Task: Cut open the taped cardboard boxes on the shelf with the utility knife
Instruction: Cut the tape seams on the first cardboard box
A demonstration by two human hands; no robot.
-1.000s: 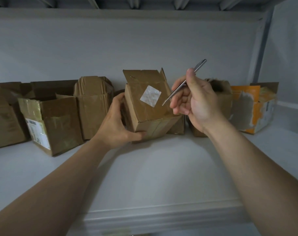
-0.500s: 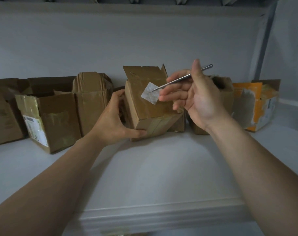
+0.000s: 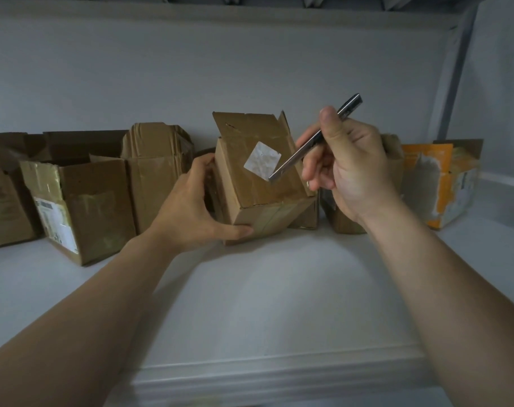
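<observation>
White shelf board lay dim below me. My right hand pinched the utility knife pen-fashion, its tip near the white sticker, for fine control. My left hand clasped the tilted box mid-shelf to steady it against the coming cut; an opened carton stood further left.

A plain grey back wall meets a pale upright post under ribbed overhead beams.

White shelf, cardboard boxes, orange box
</observation>
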